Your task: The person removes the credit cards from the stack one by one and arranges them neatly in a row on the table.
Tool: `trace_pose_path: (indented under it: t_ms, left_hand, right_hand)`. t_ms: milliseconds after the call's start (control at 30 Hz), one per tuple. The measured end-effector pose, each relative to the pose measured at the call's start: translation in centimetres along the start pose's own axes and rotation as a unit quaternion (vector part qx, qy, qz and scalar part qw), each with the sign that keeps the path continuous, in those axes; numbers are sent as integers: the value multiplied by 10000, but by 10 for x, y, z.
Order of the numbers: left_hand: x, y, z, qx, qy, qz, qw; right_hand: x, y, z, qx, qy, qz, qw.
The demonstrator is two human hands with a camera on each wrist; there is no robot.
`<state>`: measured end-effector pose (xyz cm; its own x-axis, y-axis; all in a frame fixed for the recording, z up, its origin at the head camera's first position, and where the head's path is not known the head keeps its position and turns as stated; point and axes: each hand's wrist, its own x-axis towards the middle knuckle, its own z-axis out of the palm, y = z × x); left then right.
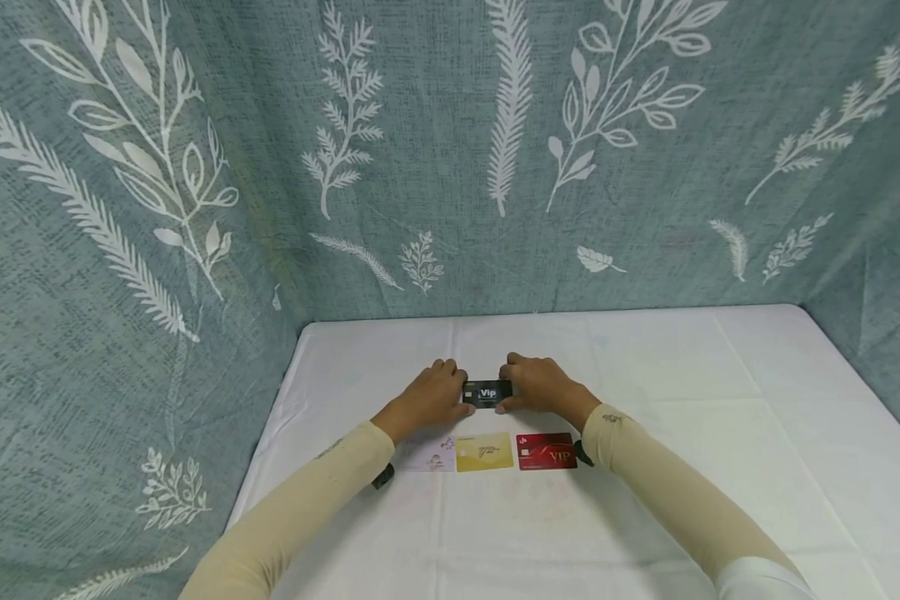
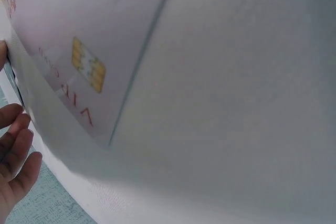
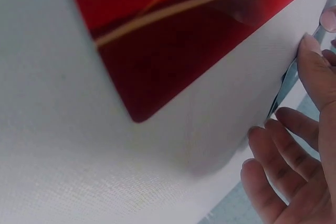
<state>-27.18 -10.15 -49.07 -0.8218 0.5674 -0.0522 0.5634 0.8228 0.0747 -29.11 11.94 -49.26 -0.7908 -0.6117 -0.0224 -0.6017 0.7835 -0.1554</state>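
A black card (image 1: 487, 393) lettered "Vip" lies across the white table between the two hands. My left hand (image 1: 435, 392) pinches its left end, thumb at the near corner and fingers at the far side. At the other end, my right hand (image 1: 540, 385) grips it the same way. Nearer to me is a row of cards: a pale lilac card (image 1: 431, 456), partly hidden by the left forearm, a gold card (image 1: 484, 452) and a red VIP card (image 1: 546, 451). Both wrist views show the black card only edge-on, beyond the row.
A white cloth (image 1: 645, 500) covers the table and shows faint creases. Grey-green curtains (image 1: 435, 167) with white leaf prints hang behind the table and along its sides. Dark wrist devices (image 1: 382, 477) sit below both forearms, close to the outer cards.
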Motion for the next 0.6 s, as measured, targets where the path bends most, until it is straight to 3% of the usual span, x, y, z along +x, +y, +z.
trace_pose_path:
  t_ms: [600]
  left_hand:
    - [2,-4,0,-123,44,170,9998]
  right_hand:
    - [2,-1,3,26,80,-62,9999]
